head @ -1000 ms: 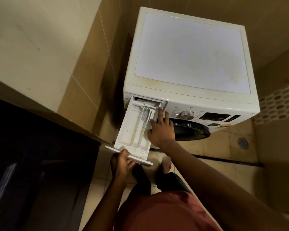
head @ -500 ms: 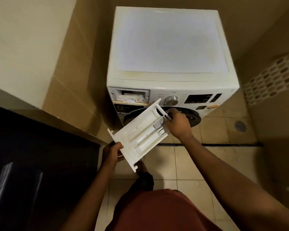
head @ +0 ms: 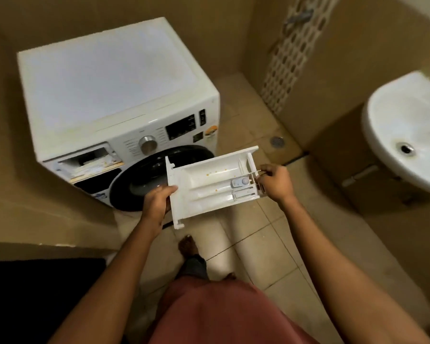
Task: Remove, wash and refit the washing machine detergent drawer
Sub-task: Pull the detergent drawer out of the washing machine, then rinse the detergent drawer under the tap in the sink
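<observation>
Detergent drawer [head: 209, 192] was out of the washing machine [head: 104, 78], held in the air between both hands, in front of the right part of the dark round door [head: 144, 177] and above the tiled floor [head: 258, 244]. It lay roughly level with its open compartments facing up, small orange specks dotted inside the larger one and a pale grey-blue cap [head: 239, 182] near its right end. The left hand [head: 159, 199] gripped the drawer's left end, thumb lying over the top edge and fingers curled underneath. The right hand [head: 274, 182] pinched the right end, its fingers curled in at the rim.

On the machine's front, the drawer slot [head: 90, 160] gaped open at the left of the control panel, with a silver dial [head: 147, 145] to its right and a dark display [head: 180, 130] further right. A white sink [head: 407, 130] was mounted at the far right of the scene, well apart from the drawer. A round floor drain [head: 276, 141] sat in the tiles beyond the drawer's right end. One bare foot [head: 188, 245] stood on the floor below the drawer, and a red garment [head: 221, 306] filled the near edge.
</observation>
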